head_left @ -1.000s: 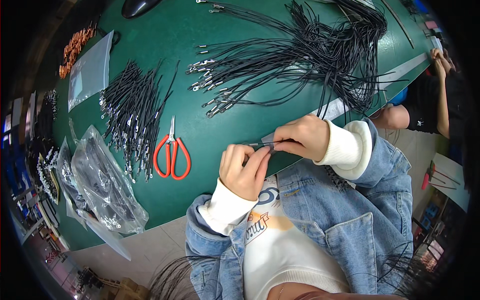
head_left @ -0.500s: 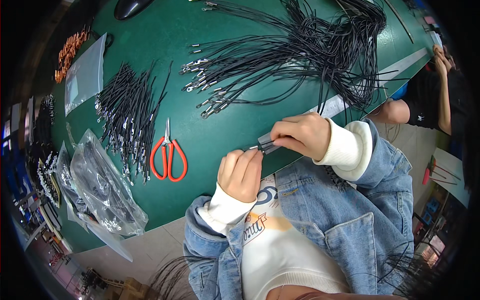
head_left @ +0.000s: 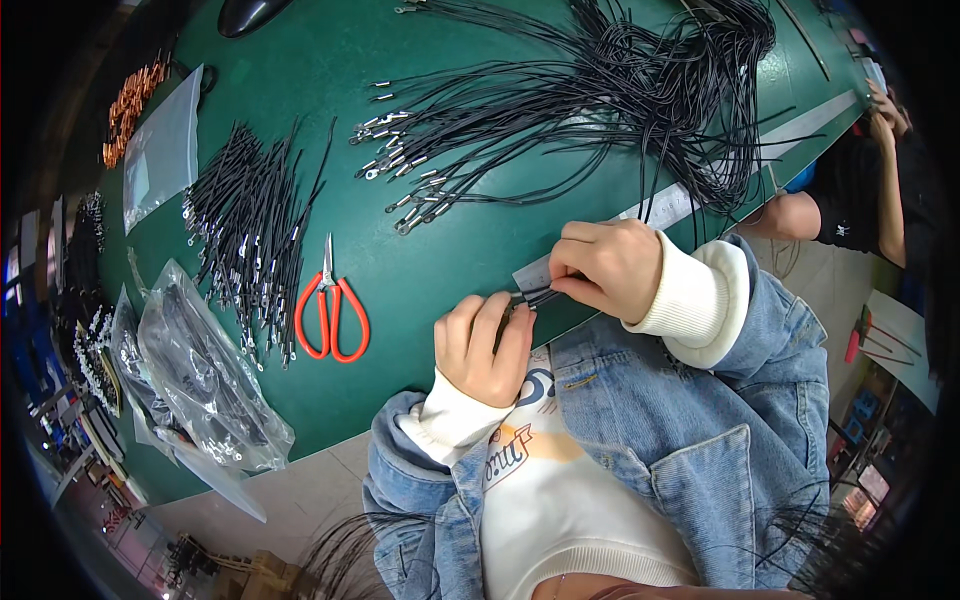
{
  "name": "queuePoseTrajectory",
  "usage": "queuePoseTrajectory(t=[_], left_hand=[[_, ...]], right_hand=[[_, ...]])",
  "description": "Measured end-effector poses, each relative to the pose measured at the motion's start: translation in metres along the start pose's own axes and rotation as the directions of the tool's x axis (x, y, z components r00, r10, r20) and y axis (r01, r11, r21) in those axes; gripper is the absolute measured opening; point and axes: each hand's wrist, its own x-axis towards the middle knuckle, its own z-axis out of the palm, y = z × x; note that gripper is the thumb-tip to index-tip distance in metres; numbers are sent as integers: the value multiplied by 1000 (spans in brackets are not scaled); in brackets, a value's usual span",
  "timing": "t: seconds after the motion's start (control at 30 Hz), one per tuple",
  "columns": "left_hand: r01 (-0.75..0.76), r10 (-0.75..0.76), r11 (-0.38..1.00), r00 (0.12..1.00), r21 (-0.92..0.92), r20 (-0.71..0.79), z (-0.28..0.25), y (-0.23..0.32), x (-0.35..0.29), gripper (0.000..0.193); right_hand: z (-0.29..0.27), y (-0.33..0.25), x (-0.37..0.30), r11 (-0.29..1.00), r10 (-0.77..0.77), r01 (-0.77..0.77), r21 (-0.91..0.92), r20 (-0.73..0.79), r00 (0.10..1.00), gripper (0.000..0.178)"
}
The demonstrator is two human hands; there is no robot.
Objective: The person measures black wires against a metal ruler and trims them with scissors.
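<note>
My left hand (head_left: 483, 350) and my right hand (head_left: 610, 268) meet near the table's front edge. Between them are short dark ends of black cable (head_left: 540, 294), pinched by the thumb and fingers of each hand. A small metal end shows at my left fingertips, though its shape is mostly covered. Just behind the fingers, the end of a steel ruler (head_left: 530, 276) lies flat along the table edge. Red-handled scissors (head_left: 330, 310) rest to the left of my left hand, points facing away.
On the green table (head_left: 440, 265) lies a large tangle of long black cables (head_left: 660, 110) with metal lugs. Left of the scissors are a pile of short black cables (head_left: 250, 215), clear plastic bags (head_left: 205, 370) and copper-coloured pieces (head_left: 133, 110). Another person (head_left: 850, 190) sits at right.
My left fingers have shifted slightly right, closer to my right hand, and spread a little. Both hands keep pinching the cable ends. The table and its contents appear slightly further left in view.
</note>
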Motion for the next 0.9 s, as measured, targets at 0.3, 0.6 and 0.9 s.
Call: queuePoseTrajectory(t=[0.3,0.6,0.9], left_hand=[[-7,6,1000,999,7,36,0,-1,0,21],[-68,68,998,997,-6,29,3,-1,2,20],[1,-2,999,1000,46,30,1,2,-1,23]], right_hand=[[-6,5,0,1000,-7,7,-16,24,1000,13],[-7,13,-6,996,7,-3,-87,52,999,16],[-10,18,-6,998,-34,30,61,62,997,14]])
